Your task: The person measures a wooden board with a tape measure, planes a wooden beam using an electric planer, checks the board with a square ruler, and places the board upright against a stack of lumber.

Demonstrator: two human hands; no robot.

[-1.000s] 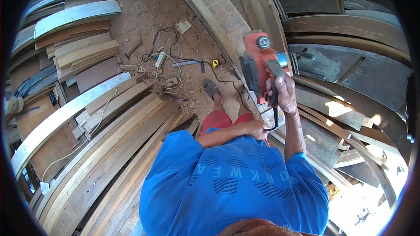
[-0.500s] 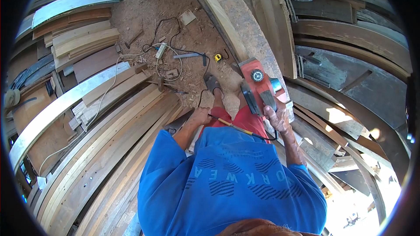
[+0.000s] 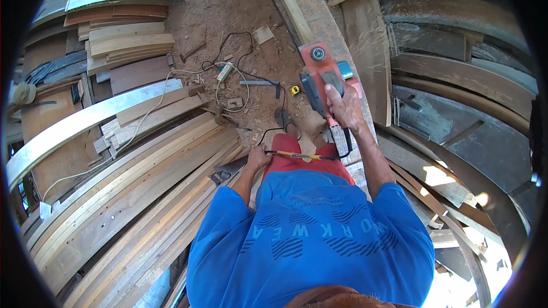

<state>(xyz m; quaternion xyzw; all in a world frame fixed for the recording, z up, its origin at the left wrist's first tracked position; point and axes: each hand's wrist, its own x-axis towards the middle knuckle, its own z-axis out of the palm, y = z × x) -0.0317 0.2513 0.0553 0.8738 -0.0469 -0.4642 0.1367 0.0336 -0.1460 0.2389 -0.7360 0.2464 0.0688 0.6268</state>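
Observation:
My right hand (image 3: 345, 105) is wrapped round the rear handle of a red electric planer (image 3: 329, 61), which has a black round knob at its front. The planer rests over the near end of a long pale wooden strip (image 3: 286, 1) lying along a worn bench (image 3: 320, 8). Yellow wrapping covers part of the planer's power cord (image 3: 297, 154), which crosses in front of my red shorts. My left hand (image 3: 260, 156) is closed on this cord, out to the left of my thigh.
Stacked boards (image 3: 137, 179) fill the left side, and more planks (image 3: 451, 82) lie to the right. On the shaving-covered ground are an extension socket (image 3: 225, 72) with tangled cables, a try square (image 3: 264, 84), a yellow tape measure (image 3: 295, 90) and a hammer (image 3: 192, 51).
My right hand and the planer have moved forward, away from my body, onto the wooden strip. My left hand has shifted slightly down and left, still holding the cord. The view has shifted a little.

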